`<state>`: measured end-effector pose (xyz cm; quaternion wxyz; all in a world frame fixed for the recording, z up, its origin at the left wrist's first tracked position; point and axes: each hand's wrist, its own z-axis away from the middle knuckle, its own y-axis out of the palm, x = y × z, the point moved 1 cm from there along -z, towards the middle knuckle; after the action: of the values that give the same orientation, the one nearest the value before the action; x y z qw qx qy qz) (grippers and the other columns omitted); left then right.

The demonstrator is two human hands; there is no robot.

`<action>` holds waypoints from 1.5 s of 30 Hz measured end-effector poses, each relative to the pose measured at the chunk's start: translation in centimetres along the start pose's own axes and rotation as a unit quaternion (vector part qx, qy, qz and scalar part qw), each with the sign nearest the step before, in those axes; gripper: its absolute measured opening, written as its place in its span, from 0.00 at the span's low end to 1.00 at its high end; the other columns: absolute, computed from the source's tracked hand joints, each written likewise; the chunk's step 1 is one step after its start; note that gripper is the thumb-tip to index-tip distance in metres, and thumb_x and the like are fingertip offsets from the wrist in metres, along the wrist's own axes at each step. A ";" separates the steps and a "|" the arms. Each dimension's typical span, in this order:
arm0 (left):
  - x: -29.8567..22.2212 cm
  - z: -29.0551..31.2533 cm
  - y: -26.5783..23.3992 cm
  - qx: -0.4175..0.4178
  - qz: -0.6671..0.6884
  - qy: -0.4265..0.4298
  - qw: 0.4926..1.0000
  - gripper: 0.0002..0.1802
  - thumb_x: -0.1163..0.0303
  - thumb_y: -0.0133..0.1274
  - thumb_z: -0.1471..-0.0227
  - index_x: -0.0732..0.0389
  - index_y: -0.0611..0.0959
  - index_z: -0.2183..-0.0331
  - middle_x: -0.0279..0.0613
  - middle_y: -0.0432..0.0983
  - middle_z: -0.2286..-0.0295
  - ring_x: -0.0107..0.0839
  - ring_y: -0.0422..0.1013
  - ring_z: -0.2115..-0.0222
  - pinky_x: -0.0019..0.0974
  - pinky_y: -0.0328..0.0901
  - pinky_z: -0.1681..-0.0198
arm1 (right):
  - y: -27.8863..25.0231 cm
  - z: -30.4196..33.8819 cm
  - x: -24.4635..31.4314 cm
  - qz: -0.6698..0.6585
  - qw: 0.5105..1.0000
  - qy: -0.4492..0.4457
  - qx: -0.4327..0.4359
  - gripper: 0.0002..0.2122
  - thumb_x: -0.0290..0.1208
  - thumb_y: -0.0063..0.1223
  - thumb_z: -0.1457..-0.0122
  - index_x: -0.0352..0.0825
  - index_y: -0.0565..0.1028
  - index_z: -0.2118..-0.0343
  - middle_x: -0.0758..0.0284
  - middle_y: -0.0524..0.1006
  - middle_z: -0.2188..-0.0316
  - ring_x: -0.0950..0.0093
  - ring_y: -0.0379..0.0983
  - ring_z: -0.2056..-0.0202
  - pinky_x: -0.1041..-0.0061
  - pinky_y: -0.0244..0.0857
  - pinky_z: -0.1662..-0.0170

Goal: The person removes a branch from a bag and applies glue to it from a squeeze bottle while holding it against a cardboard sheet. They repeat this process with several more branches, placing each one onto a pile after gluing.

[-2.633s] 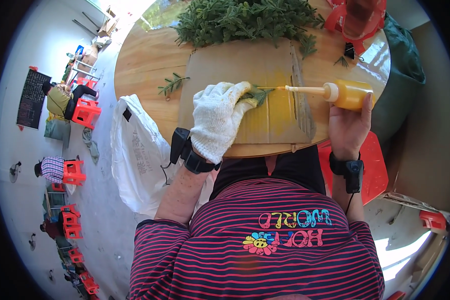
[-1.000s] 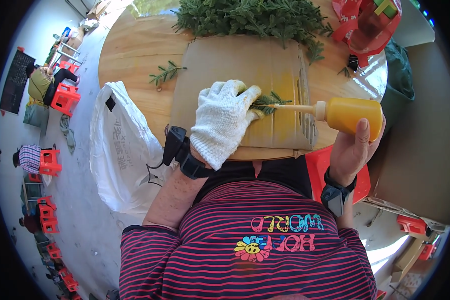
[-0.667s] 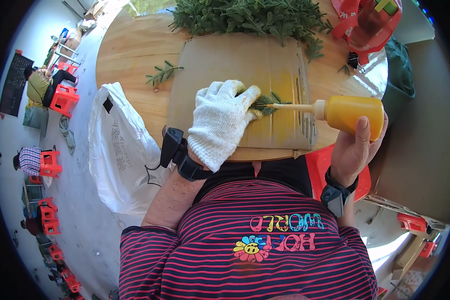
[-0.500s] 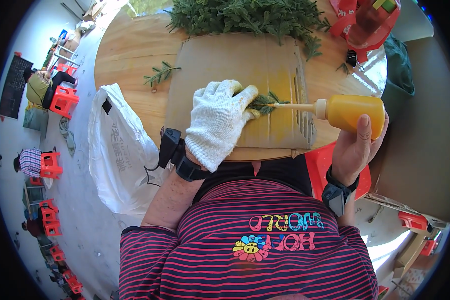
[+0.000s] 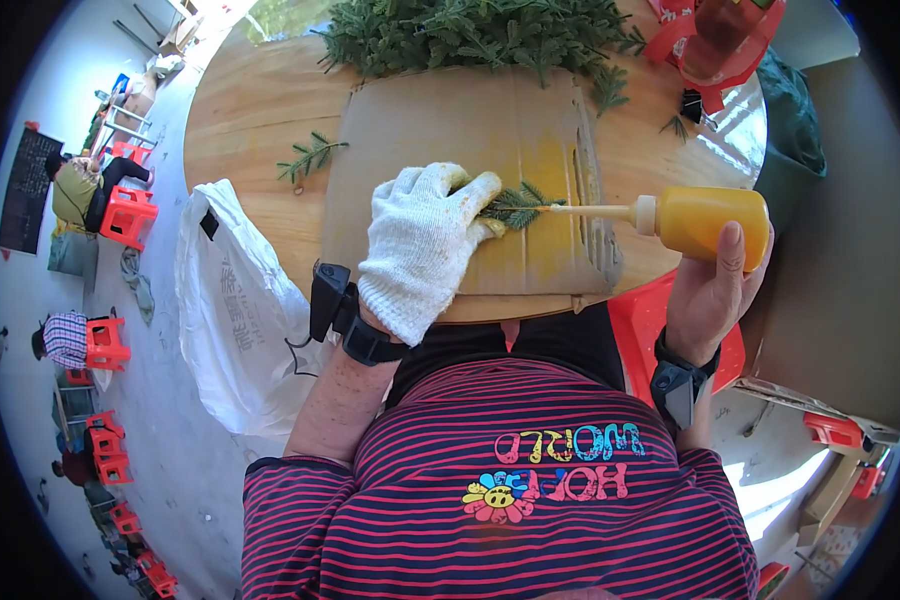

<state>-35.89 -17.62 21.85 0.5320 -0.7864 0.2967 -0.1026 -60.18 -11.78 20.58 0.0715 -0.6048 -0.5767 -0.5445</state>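
My left hand point(image 5: 415, 245), in a white knitted glove, pinches a short green fir sprig point(image 5: 518, 206) between thumb and forefinger. Beneath the sprig lies a flat piece of brown cardboard point(image 5: 450, 120) with yellow smears. My bare right hand point(image 5: 715, 290) grips a squeeze bottle point(image 5: 708, 222) with yellow contents, tilted sideways. Its long, thin nozzle point(image 5: 600, 212) points left, and the tip meets or nearly touches the sprig's right end; I cannot tell which.
Fir branches point(image 5: 470, 35) are heaped at the back of the round wooden table point(image 5: 240, 115). A loose sprig point(image 5: 312, 157) lies left of the cardboard. A white bag point(image 5: 235, 310) hangs at left, a red bag point(image 5: 715, 50) sits back right. Beyond, people sit on red stools point(image 5: 128, 216).
My left hand has shifted slightly left with the sprig, and more of the sprig shows. The nozzle tip is now by its right end rather than over its middle.
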 end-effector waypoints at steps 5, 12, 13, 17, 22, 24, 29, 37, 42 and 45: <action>-0.1 0.0 0.0 0.001 0.003 0.002 1.000 0.22 0.62 0.60 0.63 0.50 0.79 0.60 0.37 0.71 0.65 0.38 0.66 0.62 0.40 0.59 0.57 | -0.9 -0.4 -0.2 0.010 1.000 -0.003 -0.016 0.13 0.30 0.50 0.42 0.31 0.66 0.56 0.65 0.72 0.63 0.74 0.70 0.61 0.72 0.65 0.54; -0.3 -0.1 -0.1 0.007 -0.001 -0.004 1.000 0.22 0.63 0.60 0.63 0.50 0.80 0.60 0.38 0.71 0.65 0.38 0.67 0.62 0.41 0.59 0.58 | -2.2 -1.1 0.0 0.007 1.000 0.003 -0.021 0.14 0.32 0.50 0.42 0.31 0.68 0.56 0.65 0.73 0.63 0.74 0.70 0.60 0.72 0.65 0.55; -0.2 -0.2 -0.1 0.007 -0.002 -0.005 1.000 0.22 0.63 0.60 0.64 0.50 0.80 0.60 0.38 0.71 0.66 0.38 0.67 0.62 0.41 0.60 0.58 | -2.4 -1.1 0.0 0.009 1.000 0.001 -0.022 0.14 0.32 0.50 0.42 0.31 0.68 0.56 0.65 0.73 0.63 0.74 0.70 0.60 0.72 0.65 0.55; -0.2 -0.2 0.0 0.009 -0.002 -0.004 1.000 0.22 0.64 0.60 0.64 0.50 0.80 0.61 0.38 0.72 0.66 0.38 0.67 0.62 0.41 0.60 0.58 | -3.4 -1.2 0.0 0.017 0.999 -0.005 -0.030 0.13 0.32 0.50 0.42 0.31 0.68 0.57 0.65 0.73 0.63 0.74 0.70 0.60 0.72 0.66 0.57; -0.1 -0.1 0.0 -0.001 0.002 0.002 1.000 0.22 0.64 0.60 0.64 0.50 0.80 0.61 0.38 0.72 0.66 0.38 0.67 0.62 0.41 0.60 0.58 | -4.1 -1.5 0.9 0.008 0.999 -0.001 -0.045 0.13 0.33 0.50 0.42 0.31 0.68 0.57 0.65 0.73 0.63 0.74 0.71 0.61 0.72 0.67 0.59; -0.1 -0.1 -0.1 0.002 0.000 0.000 1.000 0.22 0.64 0.60 0.64 0.50 0.80 0.61 0.38 0.72 0.66 0.38 0.67 0.62 0.41 0.60 0.58 | -4.0 -1.5 1.0 0.000 0.999 0.001 -0.049 0.14 0.33 0.49 0.41 0.31 0.68 0.57 0.65 0.73 0.64 0.74 0.71 0.61 0.72 0.67 0.59; -0.3 -0.1 -0.1 0.003 0.000 -0.003 1.000 0.22 0.64 0.60 0.64 0.50 0.80 0.60 0.38 0.72 0.66 0.38 0.67 0.62 0.40 0.59 0.58 | -2.3 -1.4 0.3 -0.017 0.999 0.005 -0.047 0.14 0.34 0.49 0.41 0.32 0.68 0.57 0.66 0.73 0.63 0.75 0.71 0.62 0.72 0.67 0.58; -0.3 -0.2 -0.1 0.006 -0.003 -0.005 1.000 0.22 0.63 0.60 0.64 0.50 0.80 0.60 0.37 0.71 0.66 0.37 0.67 0.62 0.40 0.59 0.58 | -1.2 -0.8 -0.7 -0.005 1.000 0.015 -0.012 0.13 0.32 0.50 0.42 0.32 0.67 0.56 0.66 0.72 0.63 0.75 0.70 0.61 0.73 0.66 0.56; -0.2 -0.3 0.0 0.007 -0.002 -0.001 1.000 0.21 0.63 0.60 0.63 0.50 0.80 0.61 0.37 0.71 0.66 0.37 0.67 0.63 0.40 0.59 0.58 | -2.7 -1.0 -0.4 0.007 0.999 0.016 -0.026 0.13 0.32 0.50 0.42 0.32 0.67 0.56 0.66 0.73 0.63 0.76 0.70 0.61 0.73 0.65 0.56; -0.1 -0.3 0.1 -0.001 -0.007 0.002 1.000 0.21 0.62 0.60 0.63 0.50 0.80 0.61 0.37 0.72 0.66 0.37 0.67 0.62 0.40 0.59 0.58 | -3.8 -1.3 -0.3 0.011 0.999 0.013 -0.032 0.13 0.32 0.50 0.42 0.32 0.67 0.56 0.66 0.73 0.63 0.76 0.70 0.61 0.73 0.65 0.56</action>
<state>-36.11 -17.85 21.88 0.5304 -0.7884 0.2925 -0.1073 -63.80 -11.65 18.83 0.0655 -0.6059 -0.5510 -0.5701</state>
